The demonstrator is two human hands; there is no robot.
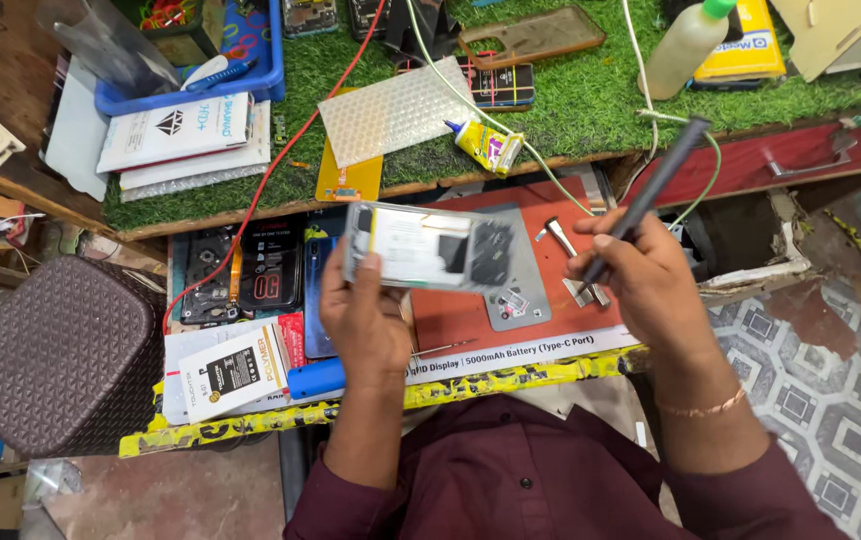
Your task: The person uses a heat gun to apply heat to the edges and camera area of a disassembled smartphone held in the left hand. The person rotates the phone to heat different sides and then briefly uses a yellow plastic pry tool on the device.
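My left hand [366, 315] holds an opened phone [433, 247] with its back off, level above the red work mat [471, 310]; the battery and dark circuit parts show. My right hand [646, 280] grips a long dark grey tool [651, 192] like a pen, its tip pointing down-left near the phone's right end. A small glue tube [488, 145] lies on the green turf [571, 110] just beyond.
A grey metal plate [516, 300] and tweezers [566, 255] lie on the mat. Phone parts [241, 280] and a boxed battery [236, 370] sit at left. A brown textured stool [56, 350] stands far left. A blue tray [191, 70], bubble-wrap sheet [396, 110] and white bottle [686, 45] rest on the turf.
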